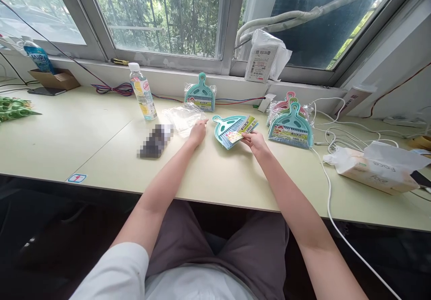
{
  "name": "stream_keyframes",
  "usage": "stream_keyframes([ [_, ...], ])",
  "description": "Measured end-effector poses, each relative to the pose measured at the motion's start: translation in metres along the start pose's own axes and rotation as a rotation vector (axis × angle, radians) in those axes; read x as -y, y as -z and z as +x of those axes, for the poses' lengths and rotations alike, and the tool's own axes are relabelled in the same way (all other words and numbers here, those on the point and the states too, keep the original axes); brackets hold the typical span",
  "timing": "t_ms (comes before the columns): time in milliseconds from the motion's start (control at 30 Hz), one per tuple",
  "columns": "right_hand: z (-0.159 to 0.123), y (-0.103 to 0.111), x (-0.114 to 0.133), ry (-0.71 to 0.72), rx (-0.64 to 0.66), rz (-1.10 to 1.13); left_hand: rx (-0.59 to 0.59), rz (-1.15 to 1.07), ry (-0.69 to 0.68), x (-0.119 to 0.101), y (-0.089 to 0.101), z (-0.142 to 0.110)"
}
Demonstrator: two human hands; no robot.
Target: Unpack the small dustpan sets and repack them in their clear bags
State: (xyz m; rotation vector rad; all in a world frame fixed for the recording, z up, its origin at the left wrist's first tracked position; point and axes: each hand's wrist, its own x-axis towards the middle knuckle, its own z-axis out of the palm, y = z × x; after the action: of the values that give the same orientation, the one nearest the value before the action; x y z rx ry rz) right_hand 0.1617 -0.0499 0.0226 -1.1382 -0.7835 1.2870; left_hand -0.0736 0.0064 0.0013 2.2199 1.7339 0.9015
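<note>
My right hand (255, 141) pinches the edge of a teal mini dustpan-and-brush set (230, 128) with a printed card, lying on the pale green table (208, 174). Over to the left, my left hand (198, 132) rests with curled fingers on the edge of a clear plastic bag (183, 116). A packaged teal dustpan set (200, 95) leans at the back by the window sill. A stack of packaged sets, teal in front and pink behind (291, 127), stands just right of my right hand.
A water bottle (143, 92) stands left of the bag, beside a blurred dark object (155, 141). White cables (332, 131) and a tissue pack (373, 167) lie at right. A cardboard box (55, 79), another bottle (37, 56) and green items (13, 108) sit far left.
</note>
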Motion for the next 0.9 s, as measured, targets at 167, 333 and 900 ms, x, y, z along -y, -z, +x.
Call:
stream_keyframes([
  [167, 0.0, -0.001, -0.002, 0.036, -0.007, 0.043, -0.286, 0.035, 0.136, 0.003, 0.014, 0.005],
  [333, -0.001, -0.003, -0.004, 0.109, 0.044, 0.093, -0.233, 0.201, 0.36, 0.016, 0.023, 0.002],
  [900, -0.002, -0.009, -0.011, 0.009, 0.176, -0.035, -0.076, 0.397, 0.246, 0.017, 0.022, 0.005],
])
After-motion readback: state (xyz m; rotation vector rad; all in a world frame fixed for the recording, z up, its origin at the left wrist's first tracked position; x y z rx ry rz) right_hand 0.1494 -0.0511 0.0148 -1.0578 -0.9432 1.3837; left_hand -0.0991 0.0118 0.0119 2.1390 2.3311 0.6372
